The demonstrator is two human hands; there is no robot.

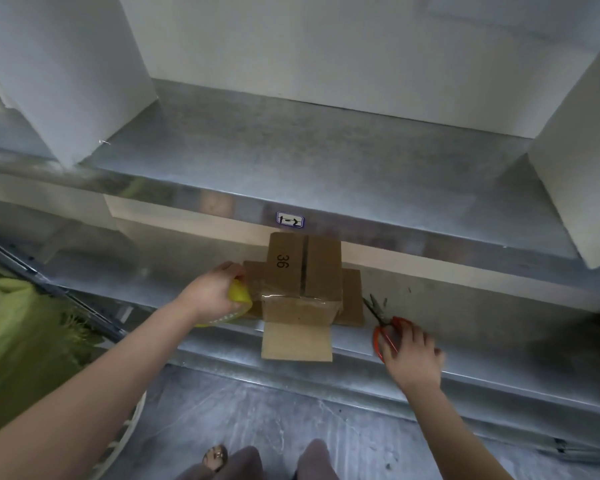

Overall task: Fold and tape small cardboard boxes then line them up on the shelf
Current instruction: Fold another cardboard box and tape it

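Tape ready for cutting
My left hand (pixel 211 293) grips the tape roll (pixel 239 295), right hand (pixel 413 356) grasps the scissors (pixel 381 320); I'd hold the strip taut, snip beside the box (pixel 302 271).

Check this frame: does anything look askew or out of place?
Only the cardboard box: its front flap hangs unfolded over the shelf edge, side flaps splayed. Otherwise nothing stands out.

Brown cardboard box (pixel 303 271) with black "36", yellow tape roll (pixel 239 295), red-handled scissors (pixel 383 329), grey metal shelf (pixel 465 327).
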